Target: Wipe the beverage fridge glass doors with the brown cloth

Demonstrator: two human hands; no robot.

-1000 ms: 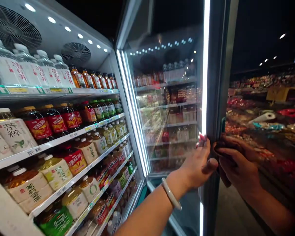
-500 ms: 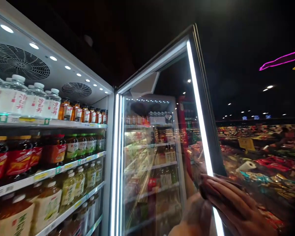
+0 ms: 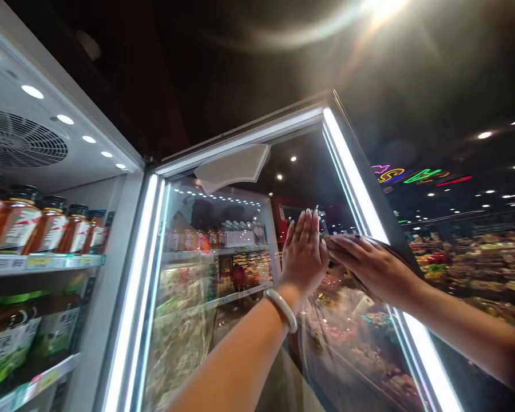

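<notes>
An opened glass cooler door [image 3: 249, 153] with bright light strips along its frame stands in front of me. My left hand [image 3: 304, 252], with a pale bangle [image 3: 282, 309] at the wrist, lies flat against the inner glass, fingers stretched upward and together. Beside it, my right hand [image 3: 369, 263] reaches across the lit outer edge of the door, its fingers extended left towards my left hand. A dark shape shows under the right fingers; whether it is a reflection or a thing I cannot tell.
At left, cooler shelves [image 3: 43, 262] hold amber bottles [image 3: 21, 220] and green-capped bottles [image 3: 8, 337]. A fan grille [image 3: 21, 137] sits in the cooler's ceiling. A white sheet [image 3: 234, 166] shows at the door's top. Blurred market displays [image 3: 467, 269] extend at right beneath neon signs [image 3: 412, 174].
The view has turned right and tilted up. My left hand has risen into full view against the glass, and my right hand has moved higher along the door's outer edge.
</notes>
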